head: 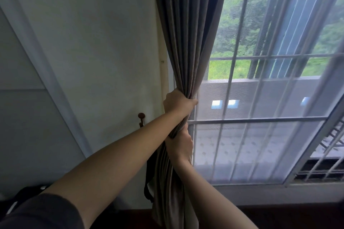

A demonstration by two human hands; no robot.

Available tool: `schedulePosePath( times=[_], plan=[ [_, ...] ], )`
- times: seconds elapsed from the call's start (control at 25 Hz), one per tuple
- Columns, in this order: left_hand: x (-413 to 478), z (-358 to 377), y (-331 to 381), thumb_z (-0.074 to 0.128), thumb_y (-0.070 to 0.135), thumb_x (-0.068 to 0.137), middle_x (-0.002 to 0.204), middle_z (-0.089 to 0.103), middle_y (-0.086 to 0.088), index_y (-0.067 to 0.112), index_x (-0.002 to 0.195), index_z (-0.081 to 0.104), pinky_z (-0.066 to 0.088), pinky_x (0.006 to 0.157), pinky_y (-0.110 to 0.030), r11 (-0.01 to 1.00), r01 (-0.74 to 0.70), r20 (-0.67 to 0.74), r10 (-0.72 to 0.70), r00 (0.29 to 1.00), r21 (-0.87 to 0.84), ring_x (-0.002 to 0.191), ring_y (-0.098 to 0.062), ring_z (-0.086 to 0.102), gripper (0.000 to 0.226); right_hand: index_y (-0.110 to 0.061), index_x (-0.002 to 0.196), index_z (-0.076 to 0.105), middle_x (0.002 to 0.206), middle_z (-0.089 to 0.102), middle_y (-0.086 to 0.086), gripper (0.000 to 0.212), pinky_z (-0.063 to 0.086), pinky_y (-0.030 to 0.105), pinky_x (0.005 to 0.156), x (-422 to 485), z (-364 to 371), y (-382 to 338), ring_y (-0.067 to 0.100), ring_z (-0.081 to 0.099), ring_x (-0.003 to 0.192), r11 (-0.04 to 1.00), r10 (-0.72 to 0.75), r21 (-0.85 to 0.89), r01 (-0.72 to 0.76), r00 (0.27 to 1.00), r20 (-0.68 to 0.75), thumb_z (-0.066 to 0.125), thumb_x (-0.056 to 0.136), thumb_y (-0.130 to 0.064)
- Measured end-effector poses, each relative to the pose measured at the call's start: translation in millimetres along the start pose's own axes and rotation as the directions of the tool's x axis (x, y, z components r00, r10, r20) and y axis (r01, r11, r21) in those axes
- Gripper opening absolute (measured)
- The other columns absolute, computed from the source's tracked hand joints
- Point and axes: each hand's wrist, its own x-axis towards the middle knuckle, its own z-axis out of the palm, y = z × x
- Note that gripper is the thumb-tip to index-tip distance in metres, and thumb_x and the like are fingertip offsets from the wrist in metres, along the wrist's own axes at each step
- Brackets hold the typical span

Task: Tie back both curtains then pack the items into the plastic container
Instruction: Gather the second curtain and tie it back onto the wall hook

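I have the grey-brown curtain point(188, 42) bunched into one thick rope of pleats against the left edge of the window point(260, 98). My left hand point(177, 103) is wrapped round the gather, its fingers point(193, 102) closed tight on the cloth. My right hand point(179, 145) clamps the same bundle just below the left one, and its fingers go round the far side of the cloth, so I judge it gripping though I cannot see the tips.

The cloth looks soft, thick and fairly heavy; it folds into deep pleats and hangs straight below my hands without springing out. I expect it to slump and spread the moment the grip loosens, so the place to hold is where I am now, at the pinched waist of the gather, about level with the dark hook point(141, 118) on the wall point(102, 42) just left of the curtain. A dark strap point(149, 182) hangs beside the curtain below that hook; I take it for the tie-back, but I cannot be sure. One hand will have to keep the bundle while the other reaches for it.

The plastic container and the items to pack are not in view. I can read no brand, label or writing anywhere.
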Motion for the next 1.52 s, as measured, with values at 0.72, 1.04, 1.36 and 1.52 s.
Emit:
schedulePosePath(
  times=[0.72, 1.04, 1.36, 1.52],
  plan=[
    [5, -5, -7, 0.069, 0.027, 0.073, 0.095, 0.069, -0.011, 0.007, 0.099, 0.063, 0.055, 0.074, -0.034, 0.996, -0.018, -0.147, 0.031, 0.989, 0.089, 0.089, -0.033, 0.066, 0.033, -0.015, 0.136, 0.042, 0.108, 0.068, 0.009, 0.041, 0.047, 0.038, 0.073, -14, 18, 9, 0.035, 0.064, 0.094, 0.972, -0.173, -0.172, 0.158, 0.982, -0.073, 0.044, 0.096, -0.022],
    [9, -59, -45, 0.057, 0.019, 0.086, 0.100, 0.066, -0.021, -0.002, 0.097, 0.062, 0.047, 0.071, -0.032, 0.992, 0.045, -0.280, -0.011, 0.960, 0.115, 0.094, -0.039, 0.063, 0.024, -0.027, 0.119, 0.056, 0.109, 0.067, -0.006, 0.054, 0.045, 0.024, 0.083, -11, 11, 6, 0.008, 0.061, 0.102, 0.918, -0.347, 0.338, 0.209, 0.837, 0.424, 0.041, 0.082, -0.063],
    [10, -109, -84, 0.062, 0.029, 0.086, 0.083, 0.066, -0.013, -0.001, 0.085, 0.063, 0.040, 0.061, -0.024, 0.992, 0.045, -0.396, 0.004, 0.918, 0.115, 0.077, -0.026, 0.065, 0.030, -0.012, 0.121, 0.060, 0.127, 0.059, 0.010, 0.039, 0.040, 0.026, 0.089, 51, 57, 22, 0.026, 0.054, 0.116, 0.998, 0.020, -0.063, 0.017, 0.838, 0.546, 0.037, 0.098, -0.033],
    [11, -133, -92, 0.061, 0.025, 0.088, 0.081, 0.063, -0.011, -0.002, 0.088, 0.063, 0.038, 0.064, -0.023, 0.987, 0.062, -0.429, 0.009, 0.903, 0.150, 0.074, -0.022, 0.059, 0.027, -0.009, 0.120, 0.062, 0.134, 0.050, 0.015, 0.036, 0.035, 0.033, 0.102, 59, 91, 29, 0.033, 0.038, 0.130, 0.938, 0.016, -0.262, 0.225, 0.728, 0.685, 0.042, 0.095, -0.026]
  ],
)
